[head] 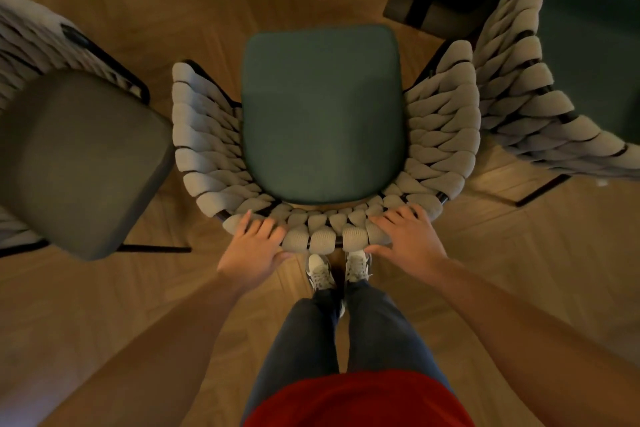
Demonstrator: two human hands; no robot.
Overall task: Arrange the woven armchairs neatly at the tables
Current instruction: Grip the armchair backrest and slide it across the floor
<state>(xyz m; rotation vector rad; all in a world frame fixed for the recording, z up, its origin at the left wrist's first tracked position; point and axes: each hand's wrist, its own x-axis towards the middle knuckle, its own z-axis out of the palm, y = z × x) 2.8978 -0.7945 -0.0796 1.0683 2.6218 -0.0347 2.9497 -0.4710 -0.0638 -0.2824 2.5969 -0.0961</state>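
Both hands were on the curved top of the middle woven armchair [323, 135], right in front of my shoes [337, 270]: left hand [254, 253] and right hand [407, 239] each curled over its rim, gripping it. Two more chairs sat close either side, grey-cushioned chair [79, 159] left, another woven one [540, 87] right

Single head view, worn high, looked steeply down and forward over chair [323, 114] seat; hands close below lens, own legs and floor [519, 253] underneath.

open floor [519, 270] behind, left armchair [79, 163] near, right armchair [519, 87] touching the middle one
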